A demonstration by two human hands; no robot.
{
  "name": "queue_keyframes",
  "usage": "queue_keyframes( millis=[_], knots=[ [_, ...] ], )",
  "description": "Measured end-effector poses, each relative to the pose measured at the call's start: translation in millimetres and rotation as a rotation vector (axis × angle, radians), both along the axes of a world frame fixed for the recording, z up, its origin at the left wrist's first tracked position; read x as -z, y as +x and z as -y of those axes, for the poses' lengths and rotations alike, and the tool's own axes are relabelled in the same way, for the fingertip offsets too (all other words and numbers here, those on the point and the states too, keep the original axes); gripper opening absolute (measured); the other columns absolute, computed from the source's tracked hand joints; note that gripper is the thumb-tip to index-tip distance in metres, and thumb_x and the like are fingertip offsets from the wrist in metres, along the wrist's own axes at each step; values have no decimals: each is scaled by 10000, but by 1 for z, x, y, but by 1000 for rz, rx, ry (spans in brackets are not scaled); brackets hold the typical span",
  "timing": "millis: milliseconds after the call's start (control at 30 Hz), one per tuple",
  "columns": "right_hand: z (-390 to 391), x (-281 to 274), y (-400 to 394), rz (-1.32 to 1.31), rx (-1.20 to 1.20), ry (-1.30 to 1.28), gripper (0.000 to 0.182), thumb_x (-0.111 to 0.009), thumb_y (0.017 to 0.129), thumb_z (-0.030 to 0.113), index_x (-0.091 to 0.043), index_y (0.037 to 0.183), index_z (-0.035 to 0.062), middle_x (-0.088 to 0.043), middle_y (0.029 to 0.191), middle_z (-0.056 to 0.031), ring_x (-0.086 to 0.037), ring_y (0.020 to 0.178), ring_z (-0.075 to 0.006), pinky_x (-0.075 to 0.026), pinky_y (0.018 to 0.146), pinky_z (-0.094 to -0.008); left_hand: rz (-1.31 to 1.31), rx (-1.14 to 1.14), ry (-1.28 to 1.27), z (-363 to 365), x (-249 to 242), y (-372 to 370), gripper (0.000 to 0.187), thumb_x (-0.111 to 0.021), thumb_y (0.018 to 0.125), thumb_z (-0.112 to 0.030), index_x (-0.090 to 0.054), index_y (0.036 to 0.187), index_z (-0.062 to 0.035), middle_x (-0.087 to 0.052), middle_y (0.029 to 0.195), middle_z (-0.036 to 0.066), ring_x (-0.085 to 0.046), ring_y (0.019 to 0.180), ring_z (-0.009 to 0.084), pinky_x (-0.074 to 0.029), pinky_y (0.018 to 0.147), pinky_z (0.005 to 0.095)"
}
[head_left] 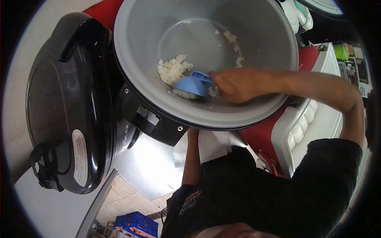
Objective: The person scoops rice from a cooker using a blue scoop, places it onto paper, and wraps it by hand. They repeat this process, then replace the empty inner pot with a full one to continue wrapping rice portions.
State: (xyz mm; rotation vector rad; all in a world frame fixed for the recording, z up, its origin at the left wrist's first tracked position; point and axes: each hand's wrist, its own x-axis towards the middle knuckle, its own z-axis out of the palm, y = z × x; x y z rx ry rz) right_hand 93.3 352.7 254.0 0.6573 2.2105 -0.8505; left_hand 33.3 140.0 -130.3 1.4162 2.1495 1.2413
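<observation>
My right hand (pixel 236 84) is closed around the handle of a blue plastic scoop (pixel 191 85), low inside a big grey cooking pot (pixel 131 43). Under the scoop's edge sits some white cooked rice, beside a larger clump of rice (pixel 174 69) against the near-left wall. Smaller bits of rice (pixel 230 37) stick to the pot's bottom and right side. My left forearm (pixel 192 158) reaches up beneath the pot's near rim, which hides the left hand and its fingers.
Left of the pot stands a black rice cooker (pixel 59 107) with its lid down. Wrapped white rolls (pixel 301 125) line a white tray at the right. A shiny metal surface (pixel 149 166) lies below the pot, and a blue crate (pixel 137 224) stands on the tiled floor.
</observation>
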Motion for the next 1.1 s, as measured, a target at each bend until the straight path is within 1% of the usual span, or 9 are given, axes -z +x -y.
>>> queue_keyframes(
  millis=[200, 300, 367, 600, 700, 767, 900, 967, 1100],
  knots=[
    [-14, -6, 5, -76, -21, 13, 374, -482, 849, 136, -462, 1160, -69, -604, 781, -212, -619, 762, -361, -492, 701, -430, 38, -17, 2, 7, 0, 3, 471, -655, 808, -325, -574, 1167, -30, -611, 1152, 119, -564, 1056, 302, -443, 897, 415],
    [-34, -30, 10, 80, 283, -272, 381, -512, 854, 141, -473, 1190, -35, -548, 677, -102, -561, 553, -203, -466, 501, -335, 68, -24, -6, 10, -5, 6, 474, -657, 805, -330, -577, 1163, -29, -613, 1148, 123, -564, 1055, 307, -442, 898, 418],
    [-56, -33, 18, 116, 531, -659, 369, -523, 841, 143, -524, 1185, 11, -452, 626, 10, -377, 424, -50, -322, 354, -209, 79, -26, -8, 13, -3, 6, 477, -658, 804, -333, -579, 1160, -28, -614, 1145, 125, -565, 1054, 310, -442, 899, 419],
    [-100, -44, 23, 101, 661, -959, 330, -538, 838, 154, -544, 1148, 42, -396, 615, 42, -297, 409, -2, -212, 312, -165, 116, -51, -7, 17, -8, 4, 484, -663, 797, -345, -585, 1151, -24, -618, 1135, 134, -566, 1053, 321, -440, 902, 425],
    [-125, -70, 15, 163, 626, -670, 287, -552, 848, 181, -587, 1111, 72, -488, 592, -33, -393, 382, -78, -291, 301, -236, 152, -64, -6, 16, -12, 4, 488, -664, 794, -350, -588, 1147, -22, -620, 1130, 138, -567, 1052, 326, -440, 903, 427],
    [-127, -88, -3, 321, 364, -88, 190, -495, 897, 174, -619, 826, 48, -572, 669, -7, -541, 536, -141, -431, 461, -279, 169, -69, -8, 14, -15, 3, 490, -666, 792, -353, -590, 1144, -21, -621, 1128, 141, -567, 1051, 329, -439, 904, 429],
    [-164, -41, 0, 546, -146, 79, 241, -430, 958, 206, -576, 854, 46, -503, 649, 16, -465, 492, -85, -410, 438, -225, 187, -72, -7, 11, -19, 1, 495, -668, 788, -359, -593, 1139, -19, -623, 1122, 146, -568, 1050, 335, -438, 906, 432],
    [-150, -28, -2, 495, -276, 416, 232, -559, 855, 224, -630, 988, 47, -588, 646, -101, -551, 488, -192, -438, 412, -334, 203, -74, -5, 11, -21, 1, 497, -670, 786, -362, -595, 1136, -17, -624, 1119, 148, -569, 1050, 338, -438, 907, 434],
    [-79, -21, 5, 323, -462, 278, 245, -550, 854, 221, -640, 974, 28, -645, 746, -127, -630, 722, -258, -491, 641, -409, 253, -91, -12, 15, -25, 0, 502, -672, 782, -369, -599, 1131, -15, -626, 1113, 153, -569, 1049, 344, -437, 908, 437]
  ],
)
